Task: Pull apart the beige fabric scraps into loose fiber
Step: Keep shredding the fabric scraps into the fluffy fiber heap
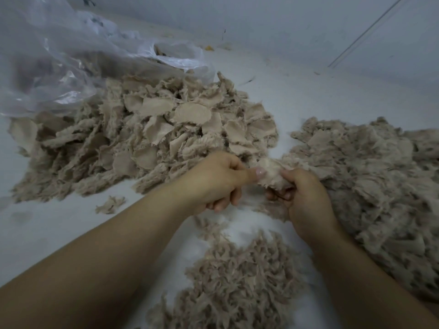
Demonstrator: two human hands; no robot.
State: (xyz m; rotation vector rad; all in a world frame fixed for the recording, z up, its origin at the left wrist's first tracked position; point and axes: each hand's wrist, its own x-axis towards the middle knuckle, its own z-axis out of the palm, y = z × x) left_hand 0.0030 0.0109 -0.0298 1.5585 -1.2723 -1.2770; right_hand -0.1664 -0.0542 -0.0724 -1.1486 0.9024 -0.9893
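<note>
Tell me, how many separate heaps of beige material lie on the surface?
3 heaps: the scrap heap at left beside the plastic bag, a fluffier heap at right, and a small heap between the forearms. More may be hidden outside the view.

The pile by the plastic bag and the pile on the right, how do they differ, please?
The left pile shows flat, whole scraps with frayed edges; the right pile looks fluffier and more shredded. The left pile touches the plastic bag; the right pile lies apart from it. Both are beige.

Bare floor [273,110] gap runs between 2 scrap piles [147,129].
</note>
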